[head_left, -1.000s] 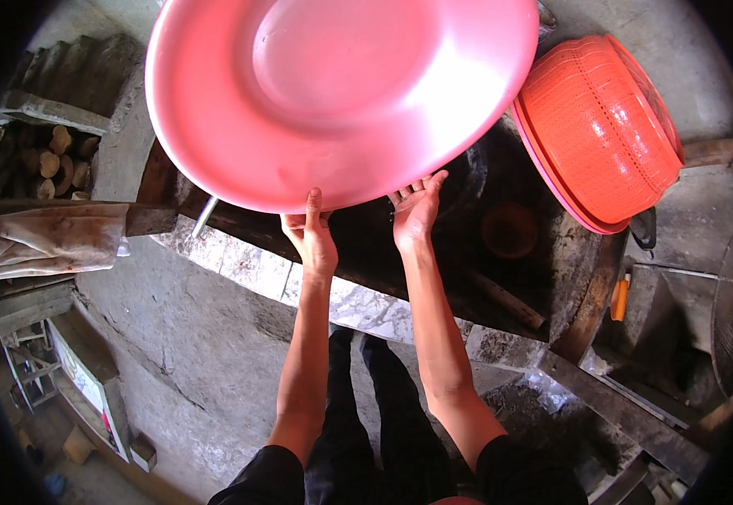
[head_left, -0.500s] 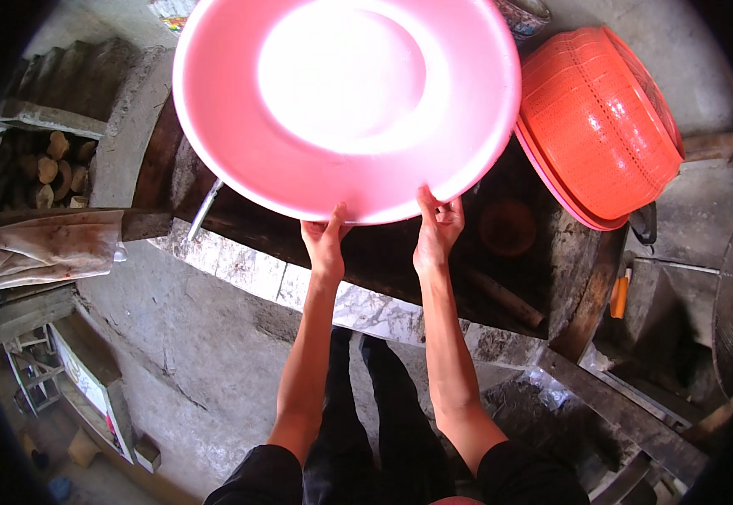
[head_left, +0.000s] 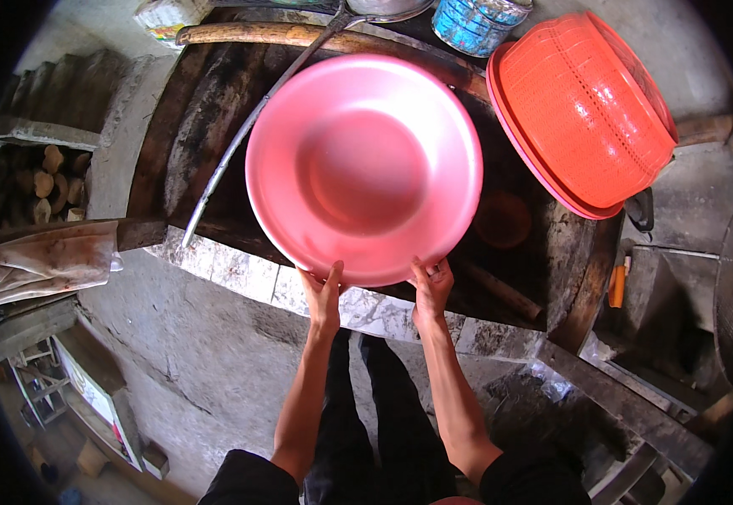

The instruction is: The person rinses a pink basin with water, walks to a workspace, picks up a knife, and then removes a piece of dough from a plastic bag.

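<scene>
The fingers of both hands grasp the near rim of a wide pink basin: the left hand has its thumb laid over the rim, and the right hand grips a little farther along, thumb also uppermost, most other fingers hidden below. The basin is in front of the person, over the dark worktop with its pale tiled edge; whether its underside touches anything cannot be told. The step in hand looks like a two-handed hold, and any further move would seem to call for keeping both grips matched, since the far side has no visible support from the hands. Just past the basin's left side slants a metal rod, and behind it lies a wooden pole. To the right a perforated orange basket sits tilted against a pink rimmed piece; a blue bucket stands at the back.
</scene>
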`<action>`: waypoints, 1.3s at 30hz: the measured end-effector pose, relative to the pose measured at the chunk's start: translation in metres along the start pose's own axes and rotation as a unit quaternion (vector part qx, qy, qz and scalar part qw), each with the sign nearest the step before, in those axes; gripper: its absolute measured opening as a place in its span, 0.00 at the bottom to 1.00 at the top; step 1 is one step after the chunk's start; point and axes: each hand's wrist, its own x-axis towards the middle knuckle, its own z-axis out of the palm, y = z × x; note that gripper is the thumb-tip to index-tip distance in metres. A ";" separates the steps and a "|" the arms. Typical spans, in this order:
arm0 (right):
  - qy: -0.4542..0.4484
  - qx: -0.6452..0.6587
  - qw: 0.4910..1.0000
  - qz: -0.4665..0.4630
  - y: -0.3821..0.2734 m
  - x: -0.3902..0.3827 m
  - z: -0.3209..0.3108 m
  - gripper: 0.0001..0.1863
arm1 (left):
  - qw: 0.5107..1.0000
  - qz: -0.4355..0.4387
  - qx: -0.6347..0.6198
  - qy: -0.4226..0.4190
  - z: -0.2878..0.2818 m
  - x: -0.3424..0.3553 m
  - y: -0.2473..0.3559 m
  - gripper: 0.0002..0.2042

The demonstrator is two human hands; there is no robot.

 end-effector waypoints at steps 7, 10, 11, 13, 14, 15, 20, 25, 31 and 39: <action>-0.021 -0.039 0.996 0.083 -0.005 0.004 -0.010 0.21 | 0.997 -0.040 -0.055 -0.022 -0.002 0.004 -0.015 0.29; -0.019 -0.125 0.990 0.060 0.009 0.028 -0.015 0.26 | 0.995 -0.022 -0.094 -0.033 0.007 0.011 -0.022 0.30; -0.009 -0.156 0.988 -0.005 0.018 0.039 -0.017 0.29 | 0.994 -0.025 -0.103 -0.013 0.014 0.015 -0.022 0.30; 0.008 -0.217 0.957 -0.190 0.023 0.066 -0.013 0.30 | 0.993 -0.029 -0.111 0.008 0.024 0.024 -0.024 0.30; 0.034 -0.219 0.936 -0.275 0.024 0.082 -0.009 0.29 | 0.994 -0.026 -0.108 0.010 0.029 0.031 -0.025 0.29; 0.064 -0.322 0.891 -0.313 0.021 0.097 -0.005 0.26 | 0.994 -0.023 -0.104 0.014 0.032 0.039 -0.026 0.29; 0.160 -0.543 0.721 -0.401 -0.018 0.165 0.020 0.16 | 0.995 0.029 -0.093 -0.020 0.058 0.078 -0.016 0.26; 0.101 -0.230 0.849 -0.466 -0.064 0.243 0.057 0.20 | 0.993 0.071 -0.093 -0.022 0.092 0.107 0.006 0.25; -0.038 -0.007 0.907 -0.420 -0.109 0.252 0.099 0.20 | 0.993 0.066 -0.096 -0.013 0.101 0.119 0.001 0.23; 0.172 -0.075 0.865 -0.466 -0.100 0.280 0.093 0.13 | 0.998 0.013 -0.060 -0.019 0.096 0.110 -0.003 0.22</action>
